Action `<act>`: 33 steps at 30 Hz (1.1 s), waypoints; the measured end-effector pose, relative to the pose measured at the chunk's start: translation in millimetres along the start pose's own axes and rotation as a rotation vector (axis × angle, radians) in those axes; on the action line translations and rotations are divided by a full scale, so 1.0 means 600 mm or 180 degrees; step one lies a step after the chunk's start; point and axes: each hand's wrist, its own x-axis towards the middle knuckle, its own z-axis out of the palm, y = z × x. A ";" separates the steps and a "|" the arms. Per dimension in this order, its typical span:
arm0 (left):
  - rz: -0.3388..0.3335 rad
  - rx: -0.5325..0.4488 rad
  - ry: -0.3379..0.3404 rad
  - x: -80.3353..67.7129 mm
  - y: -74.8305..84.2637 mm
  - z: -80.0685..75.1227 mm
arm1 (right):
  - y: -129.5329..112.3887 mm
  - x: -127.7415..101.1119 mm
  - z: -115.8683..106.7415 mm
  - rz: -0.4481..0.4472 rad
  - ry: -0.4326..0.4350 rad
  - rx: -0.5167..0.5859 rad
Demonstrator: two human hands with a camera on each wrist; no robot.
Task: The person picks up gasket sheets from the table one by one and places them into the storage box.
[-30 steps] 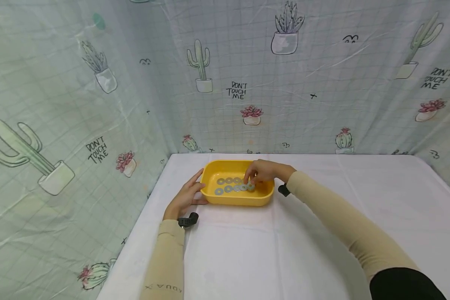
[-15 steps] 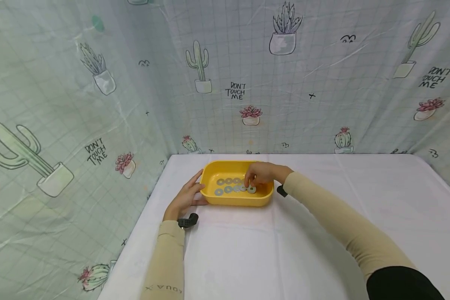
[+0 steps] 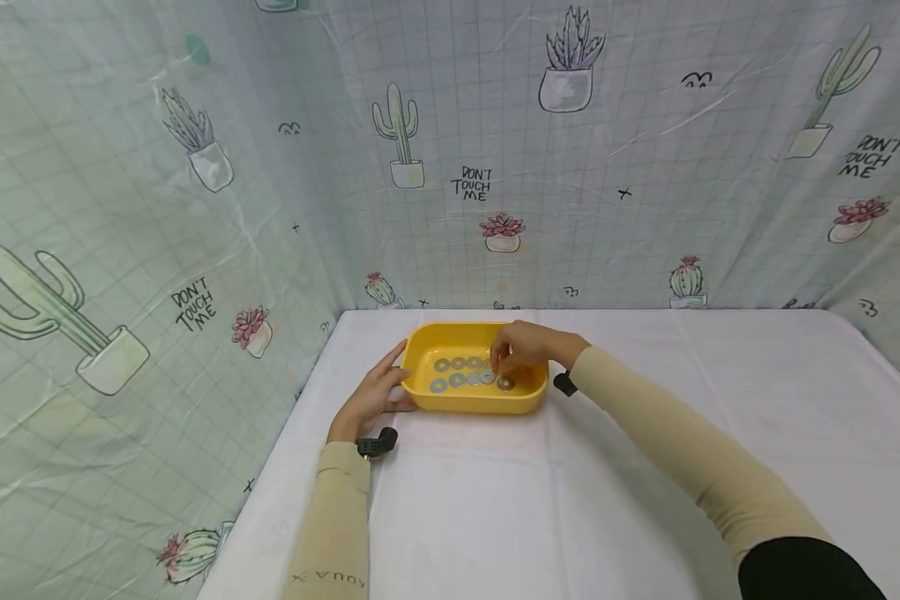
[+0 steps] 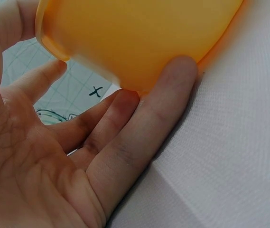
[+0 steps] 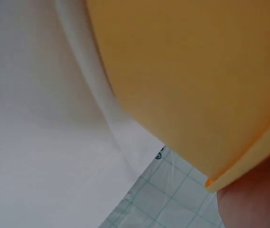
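Several metal washers (image 3: pixel 459 372) lie in two rows inside my yellow tray (image 3: pixel 427 398), far-left on the table. Left hand (image 3: pixel 371 393) braces its left wall, fingers straight. Right hand (image 3: pixel 523 346) seems to pinch the near-right washer (image 3: pixel 506 383); next I'd judge a careful placing.

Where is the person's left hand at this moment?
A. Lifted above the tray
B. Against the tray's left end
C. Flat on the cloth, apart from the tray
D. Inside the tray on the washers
B: the left hand rests with straight fingers against the left end of the yellow tray.
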 end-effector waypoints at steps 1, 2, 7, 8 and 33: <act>-0.0004 0.0000 0.0002 0.000 0.001 0.000 | 0.000 -0.003 -0.002 -0.0018 0.0071 0.0052; -0.0004 -0.0001 0.0004 -0.001 0.001 0.000 | 0.001 -0.007 -0.003 -0.0041 0.0155 0.0111; 0.0034 -0.0016 -0.0009 -0.004 0.003 -0.001 | 0.011 -0.032 -0.008 -0.0065 0.0591 0.0615; 0.0043 -0.0016 -0.0007 -0.004 0.003 -0.001 | 0.014 -0.038 -0.008 -0.0052 0.0678 0.0737; 0.0047 0.0092 -0.0031 -0.007 0.001 -0.003 | 0.093 -0.185 0.053 0.0641 0.1832 0.1478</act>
